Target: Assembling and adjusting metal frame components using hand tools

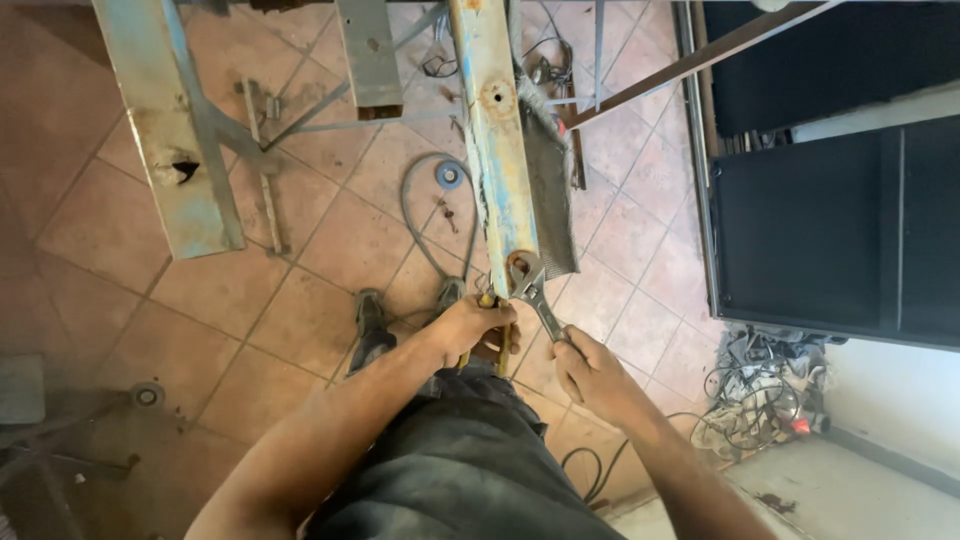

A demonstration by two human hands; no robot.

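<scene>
My right hand [592, 372] is closed around the handle of a wrench [533, 291]. The wrench head sits at the bottom end of the blue metal bar [497, 150], on what looks like a bolt or nut there; the fastener itself is too small to make out. I judge I hold the handle far back to get leverage on the turn.

My left hand [474, 328] is clamped on pliers with yellow handles [487, 335], jaws up against the same end of the bar from the other side. Probably this holds the fastener against spinning while the wrench works.

From my right hand, the wrench head lies at about 11 o'clock, near. From my left hand, the bar end is at 12 o'clock, just beside. The two hands are close, not touching.

A grinding disc [449, 175] lies on the tiled floor [250, 300] at 11 o'clock from the bar end, inside a cable loop.
</scene>
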